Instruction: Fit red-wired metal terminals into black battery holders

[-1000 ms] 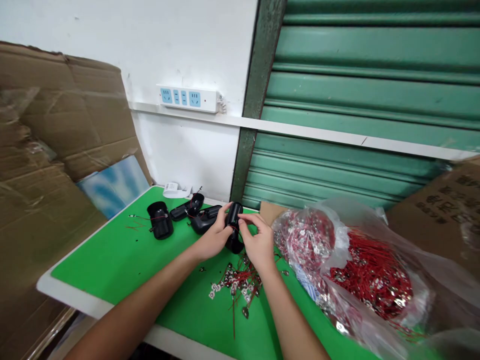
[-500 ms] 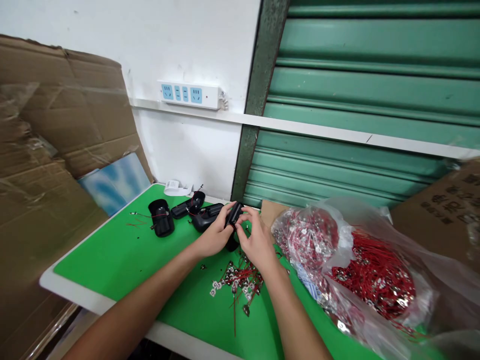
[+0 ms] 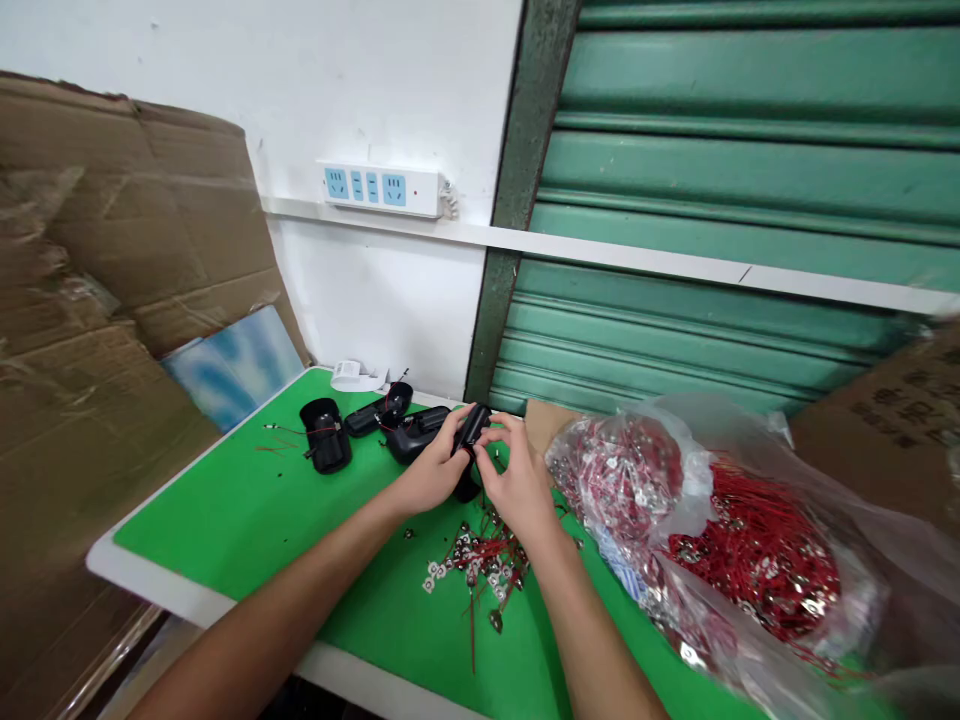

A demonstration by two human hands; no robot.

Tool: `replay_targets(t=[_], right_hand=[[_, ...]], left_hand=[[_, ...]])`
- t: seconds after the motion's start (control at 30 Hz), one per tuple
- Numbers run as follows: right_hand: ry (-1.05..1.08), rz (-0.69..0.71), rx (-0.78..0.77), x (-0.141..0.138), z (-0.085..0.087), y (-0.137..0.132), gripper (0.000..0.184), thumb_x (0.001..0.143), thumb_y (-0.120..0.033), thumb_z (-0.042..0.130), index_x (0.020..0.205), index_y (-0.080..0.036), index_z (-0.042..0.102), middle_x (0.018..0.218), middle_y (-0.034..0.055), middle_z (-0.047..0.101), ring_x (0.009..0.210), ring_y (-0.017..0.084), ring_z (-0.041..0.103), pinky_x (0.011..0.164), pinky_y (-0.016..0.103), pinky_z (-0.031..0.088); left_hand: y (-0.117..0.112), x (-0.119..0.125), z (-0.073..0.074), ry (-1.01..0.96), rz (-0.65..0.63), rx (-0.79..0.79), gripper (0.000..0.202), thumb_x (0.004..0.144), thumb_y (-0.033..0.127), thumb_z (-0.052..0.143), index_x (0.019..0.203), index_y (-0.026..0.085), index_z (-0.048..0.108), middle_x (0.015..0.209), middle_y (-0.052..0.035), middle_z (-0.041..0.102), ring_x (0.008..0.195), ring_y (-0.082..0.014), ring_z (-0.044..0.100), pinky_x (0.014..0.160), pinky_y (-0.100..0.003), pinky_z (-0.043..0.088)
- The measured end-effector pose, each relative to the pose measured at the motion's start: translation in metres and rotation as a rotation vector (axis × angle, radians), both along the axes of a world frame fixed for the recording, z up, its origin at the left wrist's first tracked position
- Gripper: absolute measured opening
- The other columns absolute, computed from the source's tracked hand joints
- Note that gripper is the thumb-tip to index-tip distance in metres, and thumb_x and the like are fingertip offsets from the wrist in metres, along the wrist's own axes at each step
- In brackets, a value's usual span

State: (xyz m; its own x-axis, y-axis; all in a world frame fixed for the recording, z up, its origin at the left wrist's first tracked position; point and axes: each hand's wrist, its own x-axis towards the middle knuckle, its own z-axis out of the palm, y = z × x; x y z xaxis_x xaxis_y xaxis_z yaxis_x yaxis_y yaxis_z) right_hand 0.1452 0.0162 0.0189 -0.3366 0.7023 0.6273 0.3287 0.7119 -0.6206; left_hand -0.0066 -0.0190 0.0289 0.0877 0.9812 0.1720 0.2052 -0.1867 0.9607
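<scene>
My left hand [image 3: 433,472] is closed around a black plastic housing [image 3: 474,426], held up over the table. At the housing's right side, the fingers of my right hand [image 3: 514,470] are bent, with thumb and fingertips pinched at its edge; whatever small part they grip is too small to name. A short bit of red wire shows near these fingertips. Below my hands lies a loose pile of metal contact pieces with red wires [image 3: 487,560]. Just left of my hands are more black housings [image 3: 412,435], partly hidden by my left hand.
Another black housing with a red wire [image 3: 327,437] lies on the green tabletop [image 3: 225,520]. On the right, clear plastic bags [image 3: 765,550] bulge with red-wired metal pieces. A cardboard sheet [image 3: 135,230] stands at the left, and a power strip [image 3: 381,190] is fixed to the wall.
The view has shifted very slightly. My right fingertips have moved a little at the housing's edge, while my left hand keeps the same hold.
</scene>
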Motion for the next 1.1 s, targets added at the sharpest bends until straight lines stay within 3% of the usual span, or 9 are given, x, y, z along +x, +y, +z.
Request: replay_targets(t=[0.5,1.1], right_hand=[[-0.066,-0.104,0.168,-0.005,-0.008,-0.003,0.025,0.098,-0.02,0.049,0.122,-0.021,0.047,0.099,0.0064,0.073,0.089,0.021,0.074,0.073,0.031,0.057],[-0.011,-0.055,0.143,-0.003,-0.013,0.002,0.029,0.097,-0.019,0.053,0.125,-0.022,0.044,0.097,0.006,0.073,0.096,0.021,0.075,0.08,0.033,0.061]], left_hand=[[0.003,0.001,-0.006,-0.007,0.02,-0.003,0.064,0.091,0.018,0.038,0.153,0.011,0.024,0.152,-0.0138,0.041,0.142,-0.0201,0.041,0.129,-0.039,0.025],[0.003,0.003,-0.006,-0.016,0.024,-0.035,0.065,0.091,0.017,0.036,0.154,0.011,0.021,0.146,-0.014,0.047,0.141,-0.0194,0.043,0.127,-0.038,0.03]])
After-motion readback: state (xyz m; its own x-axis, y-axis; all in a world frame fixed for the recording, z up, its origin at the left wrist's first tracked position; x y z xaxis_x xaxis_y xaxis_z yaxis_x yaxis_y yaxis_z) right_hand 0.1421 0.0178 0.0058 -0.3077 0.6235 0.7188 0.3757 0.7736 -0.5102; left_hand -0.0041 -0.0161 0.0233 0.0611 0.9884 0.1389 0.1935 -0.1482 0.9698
